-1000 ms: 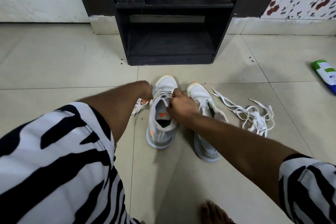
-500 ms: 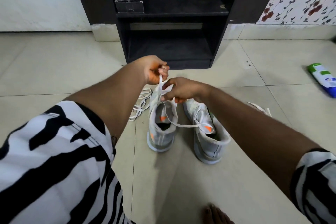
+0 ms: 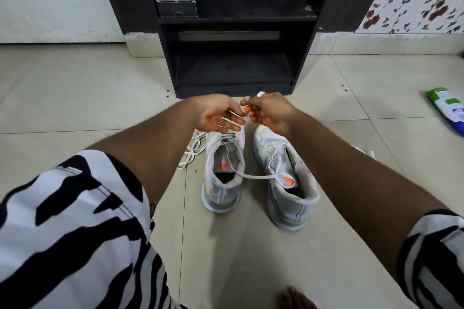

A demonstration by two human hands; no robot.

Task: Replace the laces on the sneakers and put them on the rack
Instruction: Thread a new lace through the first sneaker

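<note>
Two pale grey sneakers with orange accents stand side by side on the tiled floor [image 3: 351, 246], toes toward a dark wooden shoe rack [image 3: 234, 68]. The right hand [image 3: 270, 114] pinches the end of a white flat lace [image 3: 253, 176] in curled fingers [image 3: 248, 109]. Just beside it, the left hand [image 3: 217, 116] is spread wide, palm up, the lace crossing its fingers [image 3: 232, 124]. The lace drops below both hands into the left sneaker [image 3: 222, 178] and trails across to the right sneaker [image 3: 288, 183]. The left sneaker lies directly beneath the fingers, its long axis pointing at the rack.
</note>
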